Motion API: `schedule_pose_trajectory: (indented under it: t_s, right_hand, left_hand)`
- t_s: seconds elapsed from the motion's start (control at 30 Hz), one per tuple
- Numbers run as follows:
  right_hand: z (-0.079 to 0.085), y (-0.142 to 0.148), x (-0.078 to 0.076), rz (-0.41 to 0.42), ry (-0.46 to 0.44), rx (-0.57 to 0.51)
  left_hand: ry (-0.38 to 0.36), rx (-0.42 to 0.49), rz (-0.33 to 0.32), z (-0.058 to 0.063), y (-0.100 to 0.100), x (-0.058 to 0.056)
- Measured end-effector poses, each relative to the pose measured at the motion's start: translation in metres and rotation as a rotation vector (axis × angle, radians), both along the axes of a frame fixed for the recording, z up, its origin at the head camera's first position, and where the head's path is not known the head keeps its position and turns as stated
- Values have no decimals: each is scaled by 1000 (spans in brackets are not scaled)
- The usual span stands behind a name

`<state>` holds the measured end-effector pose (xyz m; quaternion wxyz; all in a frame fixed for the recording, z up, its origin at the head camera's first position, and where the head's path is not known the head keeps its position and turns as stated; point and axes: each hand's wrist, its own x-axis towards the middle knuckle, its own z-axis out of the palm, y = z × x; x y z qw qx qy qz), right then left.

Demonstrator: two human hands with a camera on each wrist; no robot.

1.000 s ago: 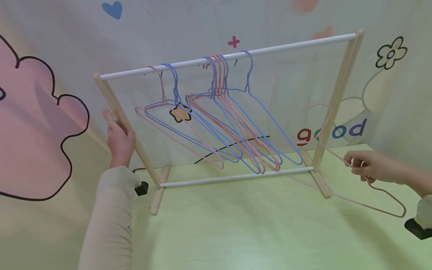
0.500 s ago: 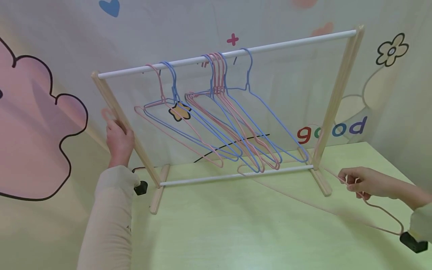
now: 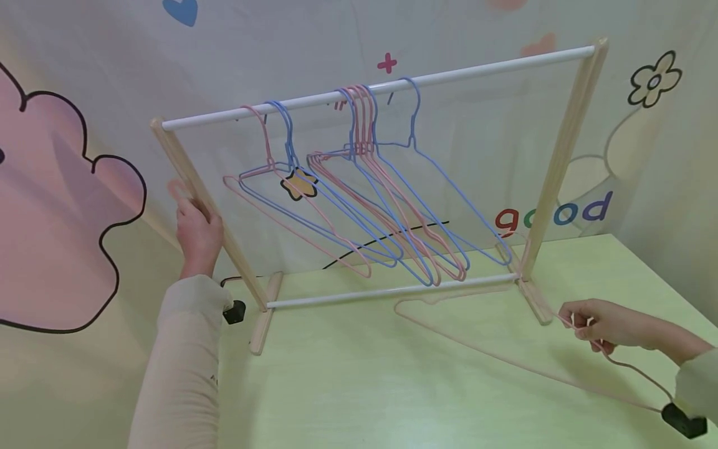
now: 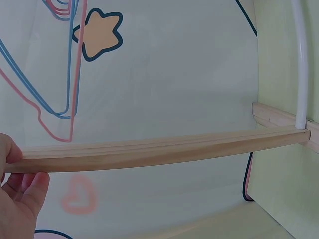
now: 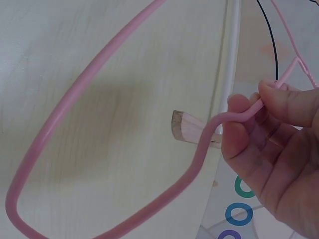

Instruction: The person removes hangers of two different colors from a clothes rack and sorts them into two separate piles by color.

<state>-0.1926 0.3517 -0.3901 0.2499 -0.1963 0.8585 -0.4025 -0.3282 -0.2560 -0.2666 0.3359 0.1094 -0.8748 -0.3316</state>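
Observation:
In the head view, a small clothes rack stands on the green table, with a white top bar (image 3: 505,67) and wooden posts. My left hand (image 3: 199,238) grips its left post (image 4: 149,152), thumb and fingers on opposite sides in the left wrist view. Low at the right, my right hand (image 3: 614,323) pinches one arm of a pink clothes hanger (image 5: 82,82) between thumb and fingers. This hanger lies low over the table, beside the rack's right foot; its hook is partly behind the right post. Several blue hangers (image 3: 413,118) and pink hangers (image 3: 266,137) hang from the bar.
A white lower rod (image 3: 336,299) joins the rack's wooden feet, the right foot (image 3: 535,304) being near the held hanger. Behind the pale green table (image 3: 359,386) is a printed backdrop (image 3: 482,125). Black wrist cameras (image 3: 234,312) sit on both sleeves.
My right hand has come down with the pink hanger, from beside the right post to low over the table. The left hand keeps its grip on the left post.

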Motion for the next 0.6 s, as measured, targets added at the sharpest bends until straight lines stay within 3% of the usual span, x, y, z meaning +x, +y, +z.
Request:
schedule_pose_trajectory:
  t_s: [0.6]
  right_hand:
    - [-34, 2, 2, 6, -74, -26]
  left_hand:
    - [-57, 14, -25, 2, -2, 1]
